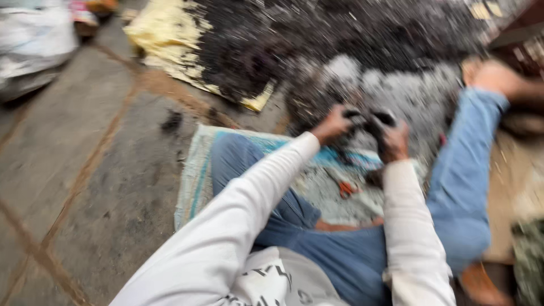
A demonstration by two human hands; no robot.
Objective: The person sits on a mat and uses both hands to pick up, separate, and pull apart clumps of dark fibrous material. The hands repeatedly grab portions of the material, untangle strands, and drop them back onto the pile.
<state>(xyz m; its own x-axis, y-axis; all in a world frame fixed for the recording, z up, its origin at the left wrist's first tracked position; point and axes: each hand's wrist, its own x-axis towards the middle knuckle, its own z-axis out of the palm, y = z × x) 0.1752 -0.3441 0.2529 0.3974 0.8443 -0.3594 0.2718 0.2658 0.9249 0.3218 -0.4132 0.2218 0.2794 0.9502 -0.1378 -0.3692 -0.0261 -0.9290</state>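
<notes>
- Left hand (334,123): raised in front of the seated person, its fingers clenched on one end of a small dark object (368,120); motion blur hides the exact grip.
- Right hand (395,140): just beside the left, its fingers likewise curled round the other end of the same dark object, so both hands meet on it.
- Dark object: held in the air above the woven mat (195,175), between the mat's far edge and the pile of dark granular material (317,39); its kind cannot be told through the blur.
- Pile: lies on the floor (73,170) beyond the mat, part of it resting on a yellow sheet (164,34), part spreading to a paler grey patch nearer the hands.
- Posture: the person sits on the mat in blue trousers (464,187) and white sleeves, legs spread to either side of the hands.
- Small orange item (347,188): lies on the mat below the hands, well apart from them and untouched.
- Step in hand, as a judgement: the object appears to be worked or pulled between both hands over the mat.
- Next move, as a judgement: it calls for a firm two-handed hold, with the work kept over the mat so that loose bits fall there.
</notes>
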